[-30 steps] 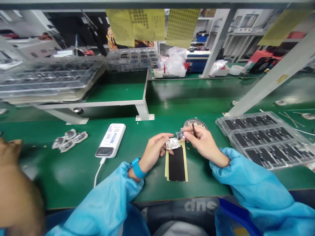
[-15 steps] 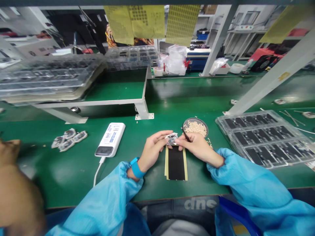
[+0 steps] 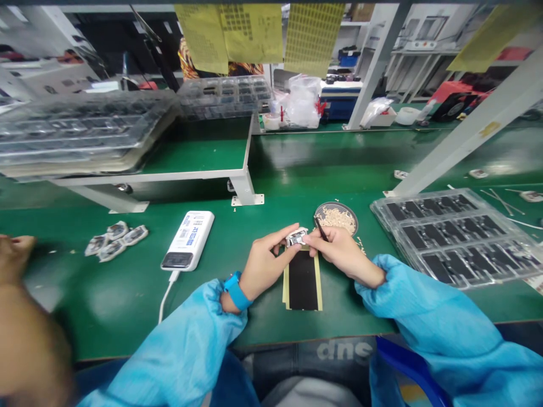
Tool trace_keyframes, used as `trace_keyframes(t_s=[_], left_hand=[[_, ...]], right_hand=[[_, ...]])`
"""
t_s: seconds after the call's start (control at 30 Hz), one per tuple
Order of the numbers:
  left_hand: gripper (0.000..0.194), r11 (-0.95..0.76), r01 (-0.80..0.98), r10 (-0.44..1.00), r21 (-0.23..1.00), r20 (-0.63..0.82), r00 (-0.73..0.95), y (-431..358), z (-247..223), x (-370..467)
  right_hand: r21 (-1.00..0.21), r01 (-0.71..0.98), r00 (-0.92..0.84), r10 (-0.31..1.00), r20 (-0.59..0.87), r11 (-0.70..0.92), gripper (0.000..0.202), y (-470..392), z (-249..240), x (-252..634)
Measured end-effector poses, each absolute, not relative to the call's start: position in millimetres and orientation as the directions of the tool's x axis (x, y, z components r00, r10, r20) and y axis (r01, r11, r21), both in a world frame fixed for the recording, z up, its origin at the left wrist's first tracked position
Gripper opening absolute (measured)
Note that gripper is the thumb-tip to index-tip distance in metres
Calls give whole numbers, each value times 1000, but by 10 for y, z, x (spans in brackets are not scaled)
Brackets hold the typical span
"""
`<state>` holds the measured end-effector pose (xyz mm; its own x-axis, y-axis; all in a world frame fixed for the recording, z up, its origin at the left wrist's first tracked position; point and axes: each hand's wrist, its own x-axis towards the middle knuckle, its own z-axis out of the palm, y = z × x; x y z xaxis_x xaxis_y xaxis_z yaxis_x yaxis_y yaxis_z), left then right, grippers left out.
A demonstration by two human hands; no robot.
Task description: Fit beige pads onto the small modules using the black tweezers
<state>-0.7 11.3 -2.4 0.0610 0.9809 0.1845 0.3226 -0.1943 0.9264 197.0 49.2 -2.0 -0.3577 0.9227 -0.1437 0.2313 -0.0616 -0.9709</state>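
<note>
My left hand (image 3: 266, 257) grips a small white-rimmed electronic part (image 3: 296, 237) between thumb and fingers. My right hand (image 3: 341, 251) is closed around a slim black tool (image 3: 320, 229), perhaps tweezers, whose end points up and away. The fingertips of that hand also touch the right edge of the part. Just below both hands lies a black strip with yellow borders (image 3: 302, 282). Behind the right hand stands a round dark dish (image 3: 355, 225) of small beige pieces (image 3: 337, 219), some spilled beside it.
Several similar parts (image 3: 116, 240) lie at left, near a white power bank (image 3: 188, 240) with a cable. Clear trays of black pieces (image 3: 456, 234) are stacked at right. A raised shelf (image 3: 199, 150) bears more trays. Another person's arm (image 3: 25, 333) rests at far left.
The part has tilted between my fingers, and my left thumb has moved down off its face. My right hand has stayed nearly in place with the tool.
</note>
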Motion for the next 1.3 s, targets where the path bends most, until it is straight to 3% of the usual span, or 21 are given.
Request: trace_keyframes(t_s=[0.07, 0.17, 0.23, 0.33, 0.8, 1.3], left_hand=[[46, -183, 303, 983, 935, 178, 45, 112, -30, -10], [56, -49, 86, 995, 995, 41, 90, 131, -56, -16], [63, 36, -76, 989, 996, -24, 146, 145, -69, -15], [64, 77, -172, 983, 982, -46, 179, 155, -73, -10], [60, 48, -193, 985, 980, -15, 169, 133, -114, 11], [56, 49, -236, 987, 970, -11, 160, 139, -138, 27]], right_hand=[[-980, 199, -336, 939, -71, -2, 38, 483, -33, 1954], [-996, 70, -298, 954, 35, 58, 41, 464, -54, 1919], [-998, 6, -310, 949, 63, 68, 45, 453, -66, 1898], [-997, -35, -340, 937, 79, 71, 40, 449, -85, 1884], [-990, -135, -324, 943, 73, 30, 40, 460, -112, 1847], [-993, -96, -253, 963, 90, 68, 42, 416, -132, 1795]])
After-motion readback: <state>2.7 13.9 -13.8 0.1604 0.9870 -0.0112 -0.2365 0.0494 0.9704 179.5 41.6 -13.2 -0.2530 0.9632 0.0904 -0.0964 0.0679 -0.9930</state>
